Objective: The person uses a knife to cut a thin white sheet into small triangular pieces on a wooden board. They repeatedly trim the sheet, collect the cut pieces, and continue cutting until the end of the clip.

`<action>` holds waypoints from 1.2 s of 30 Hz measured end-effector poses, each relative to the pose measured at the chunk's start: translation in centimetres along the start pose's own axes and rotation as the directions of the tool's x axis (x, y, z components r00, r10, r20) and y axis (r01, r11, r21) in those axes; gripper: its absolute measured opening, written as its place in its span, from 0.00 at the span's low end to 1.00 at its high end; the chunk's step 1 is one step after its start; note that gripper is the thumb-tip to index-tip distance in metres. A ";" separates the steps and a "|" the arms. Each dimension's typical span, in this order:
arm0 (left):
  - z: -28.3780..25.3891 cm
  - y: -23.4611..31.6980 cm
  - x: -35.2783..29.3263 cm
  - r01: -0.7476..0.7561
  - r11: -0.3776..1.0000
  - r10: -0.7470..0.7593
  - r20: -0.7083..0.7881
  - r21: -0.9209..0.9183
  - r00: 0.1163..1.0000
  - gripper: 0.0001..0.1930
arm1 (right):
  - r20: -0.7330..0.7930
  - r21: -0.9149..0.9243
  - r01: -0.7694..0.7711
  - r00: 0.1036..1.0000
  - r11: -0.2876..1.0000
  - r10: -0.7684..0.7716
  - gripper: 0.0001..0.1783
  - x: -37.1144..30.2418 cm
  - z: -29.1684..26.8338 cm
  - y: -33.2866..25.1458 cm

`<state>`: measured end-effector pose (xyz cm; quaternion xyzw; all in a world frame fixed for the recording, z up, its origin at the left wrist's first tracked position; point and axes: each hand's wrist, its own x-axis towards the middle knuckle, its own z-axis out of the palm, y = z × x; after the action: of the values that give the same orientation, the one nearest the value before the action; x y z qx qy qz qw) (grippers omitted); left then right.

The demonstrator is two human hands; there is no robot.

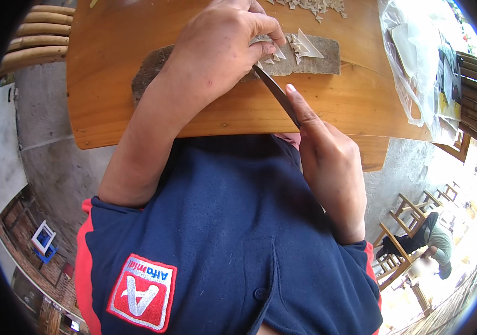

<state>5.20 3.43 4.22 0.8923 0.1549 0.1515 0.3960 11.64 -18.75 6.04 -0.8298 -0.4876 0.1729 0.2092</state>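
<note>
My right hand (330, 151) grips a dark-bladed knife (276, 92), its thumb stretched along the blade. The knife slants up and left, with its tip close to my left thumb. Fingers bent, my left hand (230, 42) pinches at a thin white triangular piece (279, 53) over a worn grey-brown board (328, 58). Part of what lies under the left fingers is hidden. Just right of them, a larger white triangle (309, 46) lies on the board among several tiny triangular pieces (296, 43).
The wooden table (361, 95) carries a heap of small triangular pieces (311, 5) at its far edge. A clear plastic bag (414, 61) with pale sheets lies at the right. Bamboo slats (40, 39) stand left. Another person (439, 240) sits beyond, near wooden stools at lower right.
</note>
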 end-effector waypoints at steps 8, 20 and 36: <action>0.2 -1.2 0.4 -0.108 0.990 0.106 0.022 0.086 0.994 0.04 | -0.021 -0.078 -0.019 1.000 0.997 0.017 0.41 0.2 -0.3 -0.2; 0.2 -1.5 0.7 0.007 1.000 -0.007 0.028 -0.012 1.000 0.05 | -0.089 -0.115 -0.129 0.989 0.985 0.120 0.36 0.0 -2.0 0.7; 0.3 -0.8 1.2 0.059 0.998 -0.057 0.097 -0.011 0.994 0.07 | -0.101 -0.143 -0.153 0.985 0.978 0.139 0.36 0.1 -2.0 1.0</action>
<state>6.28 4.24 3.66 0.8909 0.1604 0.0976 0.4136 13.39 -19.44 7.23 -0.8838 -0.4271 0.1127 0.1545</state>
